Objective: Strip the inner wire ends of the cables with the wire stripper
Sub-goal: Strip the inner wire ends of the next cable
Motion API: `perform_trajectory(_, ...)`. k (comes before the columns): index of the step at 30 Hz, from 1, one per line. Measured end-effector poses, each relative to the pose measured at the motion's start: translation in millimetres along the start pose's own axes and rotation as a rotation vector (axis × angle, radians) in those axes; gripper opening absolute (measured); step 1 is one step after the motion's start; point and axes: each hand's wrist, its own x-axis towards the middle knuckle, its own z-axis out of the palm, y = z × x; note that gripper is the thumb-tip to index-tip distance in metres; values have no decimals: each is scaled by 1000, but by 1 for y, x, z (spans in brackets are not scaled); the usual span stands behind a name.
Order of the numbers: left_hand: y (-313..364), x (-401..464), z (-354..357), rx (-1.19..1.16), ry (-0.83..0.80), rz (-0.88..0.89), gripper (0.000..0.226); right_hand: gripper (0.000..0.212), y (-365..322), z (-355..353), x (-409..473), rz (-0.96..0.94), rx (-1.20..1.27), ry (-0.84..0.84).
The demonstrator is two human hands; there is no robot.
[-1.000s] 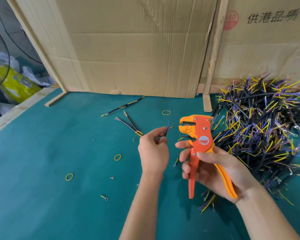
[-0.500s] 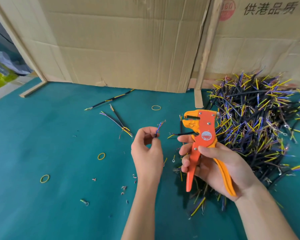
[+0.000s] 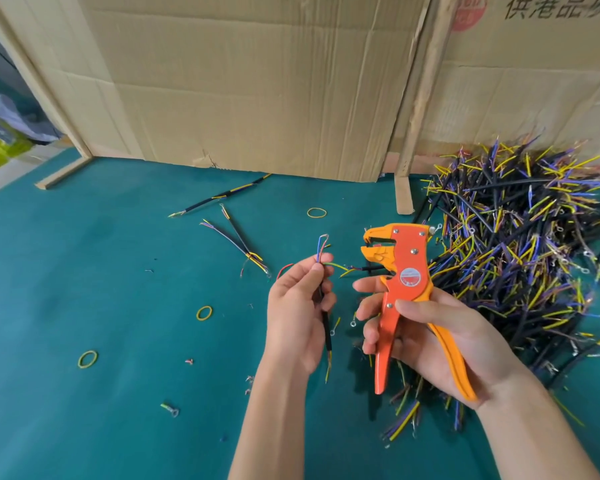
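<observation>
orange plastic and bare steel make up the wire stripper (image 3: 407,289) you hold upright in your right hand (image 3: 440,341), fingers wrapped round both handles, thumb laid across the body just below the round label. its beak-shaped jaws stand slightly parted and face left, toward the cable (image 3: 323,306). your left hand (image 3: 297,320) pinches that cable near its top between thumb and fingertips, with the black sheath hanging down past your palm and the thin inner wires fanning out above: blue and pink standing up, red curling left, green-yellow bending toward the jaws but apparently not yet in them.

expect the cable to be light and limp. the sheath has some spring, while the inner wires are soft and will bend away if you push them end-on. take hold just below where the sheath stops, so the one wire you feed stays short and stiff. the insulation looks smooth, so a firm pinch should keep it from sliding as the tool pulls.

on your right, the pile of cables (image 3: 520,258) lies tangled on the teal felt-like mat (image 3: 84,289), with black sheaths and yellow and purple ends. near your left lie a few loose cables (image 3: 236,237), rubber bands (image 3: 204,312) and small insulation scraps (image 3: 248,379). creased cardboard (image 3: 257,81) stands behind.
</observation>
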Motion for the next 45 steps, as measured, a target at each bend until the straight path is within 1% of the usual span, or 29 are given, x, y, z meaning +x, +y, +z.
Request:
perform_trajectory(3,-1,-1,1,77,-9,55,18,69,0,0,0,17,-7,0)
perform_trajectory(7,0,-2,1,109,-17,111,14,67,-2,2,-2,38,17,-47)
perform_trajectory(12,-4,-2,-1,339,54,244,16,67,1,6,0,56,-3,-41)
perform_trajectory(15,-6,-3,0,446,86,291,16,67,2,8,1,68,-5,-34)
perform_trajectory(21,-6,-2,-1,479,91,340,23,64,2,8,1,95,-30,-28)
perform_trajectory(25,-7,-1,-3,482,92,366,22,60,4,8,2,110,-25,-21)
perform_trajectory(28,-7,-1,-3,460,98,387,21,53,4,9,3,118,-21,-15)
perform_trajectory(32,-8,-1,-2,456,82,404,20,53,5,10,2,121,-34,1)
perform_trajectory(40,-10,-1,-1,549,29,472,26,42,3,11,0,107,-80,21)
perform_trajectory(45,-12,0,-2,640,43,537,27,36,4,13,1,105,-61,33)
